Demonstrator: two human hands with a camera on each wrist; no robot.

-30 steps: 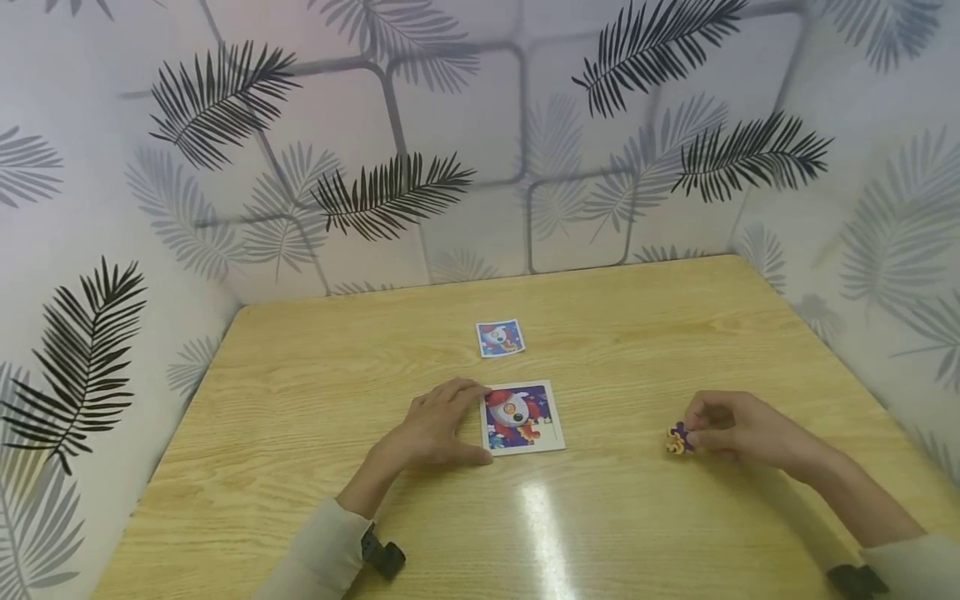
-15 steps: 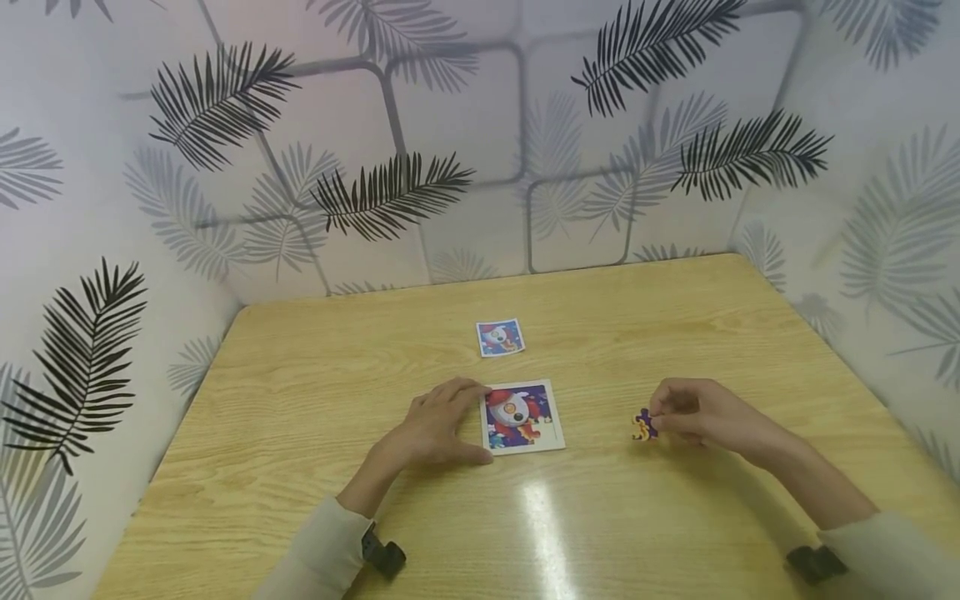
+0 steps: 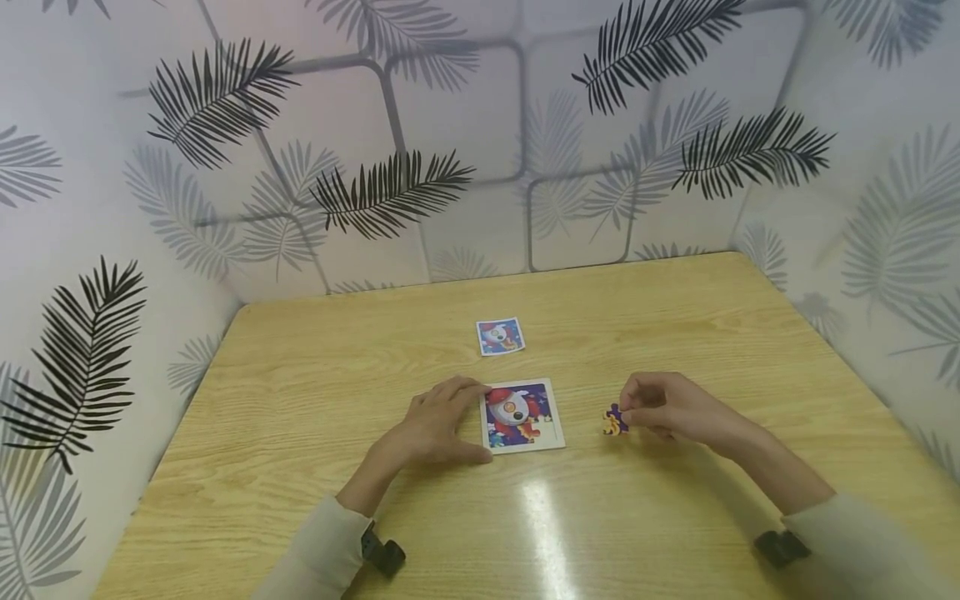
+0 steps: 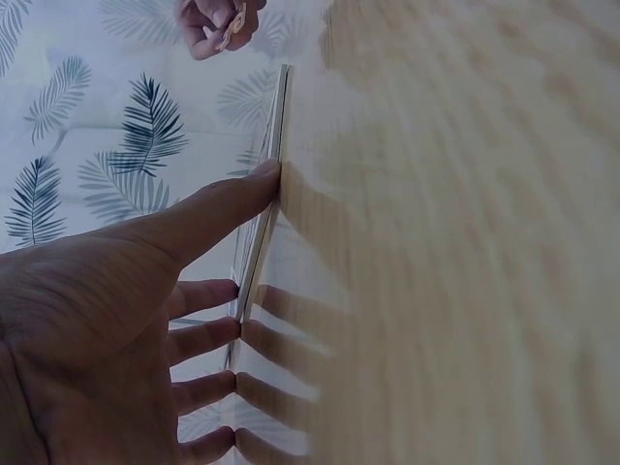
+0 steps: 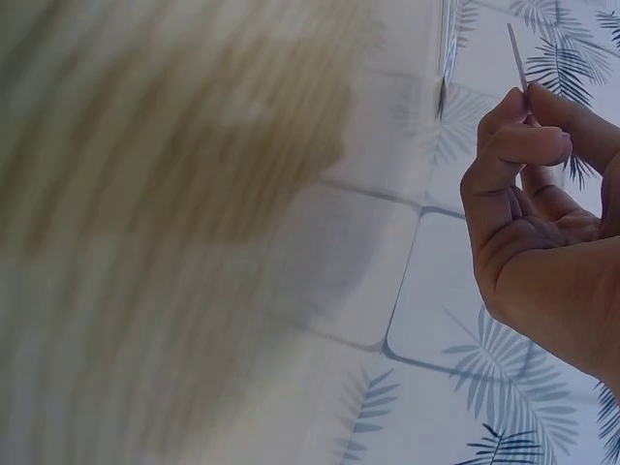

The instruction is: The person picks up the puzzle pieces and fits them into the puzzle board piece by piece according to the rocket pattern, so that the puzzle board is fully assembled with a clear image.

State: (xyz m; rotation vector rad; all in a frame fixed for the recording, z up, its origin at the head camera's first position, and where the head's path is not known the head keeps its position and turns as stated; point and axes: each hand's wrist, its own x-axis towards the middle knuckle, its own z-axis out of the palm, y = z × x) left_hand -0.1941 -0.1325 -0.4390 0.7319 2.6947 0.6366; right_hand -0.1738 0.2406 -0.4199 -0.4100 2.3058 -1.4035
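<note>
A small square jigsaw board (image 3: 555, 440) with a rocket picture lies flat on the table; at its lower right is a pale gap in the picture. My left hand (image 3: 438, 427) rests at its left side, thumb and fingertips touching the edge, as the left wrist view shows with the straight thumb (image 4: 218, 208). Between thumb and forefinger, my right hand (image 3: 678, 408) pinches a purple and yellow jigsaw piece (image 3: 613, 421) above the table, right of the board and apart from it. The right wrist view shows the piece (image 5: 516, 53) edge-on.
Behind the board lies a small picture card (image 3: 500, 337) with the same rocket design. The wooden table (image 3: 337, 358) ends at a leaf-patterned wall (image 3: 472, 225) at the back and sides. Light glares off the tabletop in front of the board.
My right hand has moved left toward the board, carrying the jigsaw piece. The left hand and the board have stayed in place.
</note>
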